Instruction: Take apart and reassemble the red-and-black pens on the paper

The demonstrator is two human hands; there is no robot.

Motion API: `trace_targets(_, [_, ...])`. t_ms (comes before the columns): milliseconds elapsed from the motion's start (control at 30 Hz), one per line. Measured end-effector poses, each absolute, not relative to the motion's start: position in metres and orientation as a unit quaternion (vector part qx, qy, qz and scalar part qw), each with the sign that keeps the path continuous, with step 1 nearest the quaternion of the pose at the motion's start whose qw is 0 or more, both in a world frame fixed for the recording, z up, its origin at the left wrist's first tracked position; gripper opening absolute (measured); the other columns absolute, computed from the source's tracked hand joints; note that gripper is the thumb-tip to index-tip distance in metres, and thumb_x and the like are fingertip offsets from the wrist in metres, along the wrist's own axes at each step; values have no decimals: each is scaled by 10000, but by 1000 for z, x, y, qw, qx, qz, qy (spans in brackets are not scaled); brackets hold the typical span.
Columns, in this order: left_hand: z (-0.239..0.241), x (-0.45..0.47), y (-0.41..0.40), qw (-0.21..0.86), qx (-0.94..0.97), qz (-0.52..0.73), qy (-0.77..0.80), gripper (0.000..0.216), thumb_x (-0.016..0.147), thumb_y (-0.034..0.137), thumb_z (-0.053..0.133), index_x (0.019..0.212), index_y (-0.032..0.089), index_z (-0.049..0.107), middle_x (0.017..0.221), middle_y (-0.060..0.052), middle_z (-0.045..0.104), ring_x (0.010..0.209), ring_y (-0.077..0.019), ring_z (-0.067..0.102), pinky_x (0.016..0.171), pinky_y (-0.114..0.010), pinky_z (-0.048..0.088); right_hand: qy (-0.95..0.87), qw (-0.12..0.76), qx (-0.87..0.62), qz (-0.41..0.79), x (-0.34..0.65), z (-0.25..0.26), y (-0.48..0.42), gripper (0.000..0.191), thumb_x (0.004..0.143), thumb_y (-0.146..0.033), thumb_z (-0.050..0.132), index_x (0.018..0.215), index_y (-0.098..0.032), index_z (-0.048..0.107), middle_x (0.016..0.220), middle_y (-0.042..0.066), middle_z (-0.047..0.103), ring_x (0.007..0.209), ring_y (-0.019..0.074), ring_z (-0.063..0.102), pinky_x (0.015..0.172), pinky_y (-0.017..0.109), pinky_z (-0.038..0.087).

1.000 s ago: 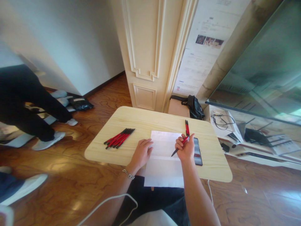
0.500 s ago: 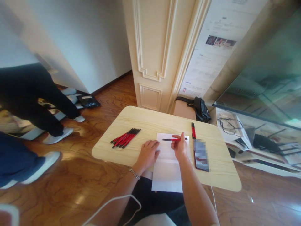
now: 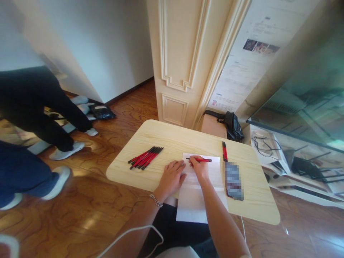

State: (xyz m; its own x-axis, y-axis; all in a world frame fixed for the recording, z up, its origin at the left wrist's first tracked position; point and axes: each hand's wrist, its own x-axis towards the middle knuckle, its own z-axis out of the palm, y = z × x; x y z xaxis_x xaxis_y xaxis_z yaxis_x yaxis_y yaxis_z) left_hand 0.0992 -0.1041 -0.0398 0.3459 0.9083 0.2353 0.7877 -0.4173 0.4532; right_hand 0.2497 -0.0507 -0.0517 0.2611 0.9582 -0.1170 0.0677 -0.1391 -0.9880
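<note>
In the head view I see the right hand [image 3: 199, 168] pinching a red-and-black pen [image 3: 206, 160] over the paper [image 3: 192, 205], toward its twelve o'clock edge, fingers curled tight and hiding part of the barrel; I cannot tell whether the tip touches. The left hand [image 3: 172, 176] lies palm down at the sheet's ten o'clock, fingers loosely extended, with no grip visible. Pixels mask the phone [image 3: 234, 182] at three o'clock. Two pens [image 3: 225, 152] lie at one; a pile of pens [image 3: 146, 157], overlapping too closely to count, at ten. People in black trousers [image 3: 29, 86] and blue trousers [image 3: 24, 172], cut off by the left edge, stand around nine.

R hand [image 3: 198, 167] nearer L hand [image 3: 172, 175]
</note>
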Motion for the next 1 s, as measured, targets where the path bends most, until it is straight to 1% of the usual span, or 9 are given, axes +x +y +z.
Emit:
trace_targets(133, [-40,99,-103,132,810,231,523,399,858,255,536,1256,229,523,1352,-68,500,1217,-297,387,985,-473,304,-469,471,-646,375,248,-48,-54,230,686,-387,607,739,-174,673,587,14,653,556,165,596,551,261,440])
trace_targets(367, [-38,99,-103,146,805,245,521,398,855,254,545,1251,225,527,1347,-82,500,1220,-292,388,978,-467,313,-499,460,-650,343,244,-52,-55,219,710,-380,578,744,-187,676,595,9,657,551,163,591,570,262,441])
trace_targets(633, [-37,99,-103,147,805,237,523,399,853,253,543,1251,223,529,1353,-76,495,1220,-290,384,991,-462,302,-516,453,-658,310,242,-53,-56,230,733,-381,550,751,-187,671,668,27,684,626,178,609,601,266,448])
trace_targets(767, [-38,99,-103,149,804,244,522,403,851,256,547,1251,215,526,1352,-79,496,1221,-292,381,987,-462,301,-503,452,-667,312,241,-50,-56,222,726,-370,550,743,-188,676,624,21,669,578,173,598,574,266,441])
trace_targets(900, [-38,99,-103,147,806,240,521,395,854,254,540,1248,220,528,1350,-74,499,1223,-291,380,989,-459,299,-481,451,-672,337,245,-49,-53,207,703,-373,586,723,-187,676,559,5,634,544,169,586,548,264,430])
trace_targets(1000, [-37,99,-104,147,804,241,524,397,855,247,539,1252,224,525,1352,-72,497,1229,-287,377,999,-461,294,-436,489,-643,396,250,-52,-50,239,695,-406,623,730,-175,670,567,7,625,528,157,563,518,259,418])
